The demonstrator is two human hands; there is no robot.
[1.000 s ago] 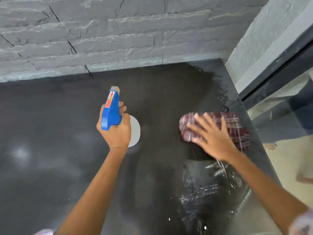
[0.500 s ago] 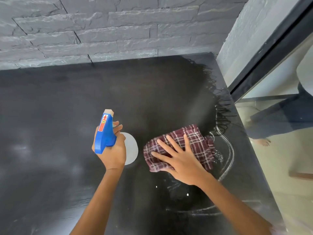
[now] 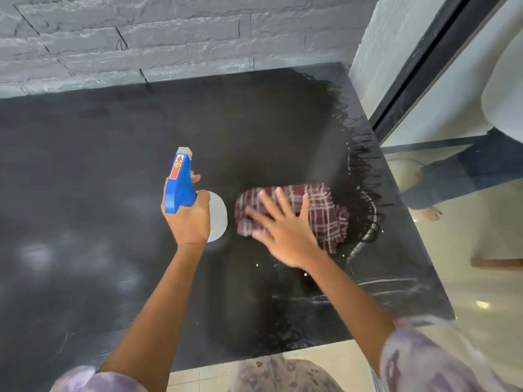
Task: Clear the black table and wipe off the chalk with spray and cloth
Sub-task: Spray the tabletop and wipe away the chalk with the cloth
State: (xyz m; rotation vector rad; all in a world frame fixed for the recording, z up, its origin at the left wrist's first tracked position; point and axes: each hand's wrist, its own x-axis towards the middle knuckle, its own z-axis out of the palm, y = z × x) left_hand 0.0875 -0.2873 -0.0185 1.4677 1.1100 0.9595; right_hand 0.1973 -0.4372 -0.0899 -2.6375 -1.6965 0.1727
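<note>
Fingers spread, the right hand (image 3: 285,233) presses flat on the plaid cloth (image 3: 325,213), which lies on the black table (image 3: 99,171) toward its right edge. Just left of the cloth, the left hand (image 3: 188,222) is wrapped around the spray bottle (image 3: 181,182).

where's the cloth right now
In the head view, the plaid cloth lies flat on the black table, right of centre, pressed under the right hand and just right of the spray bottle.
</note>
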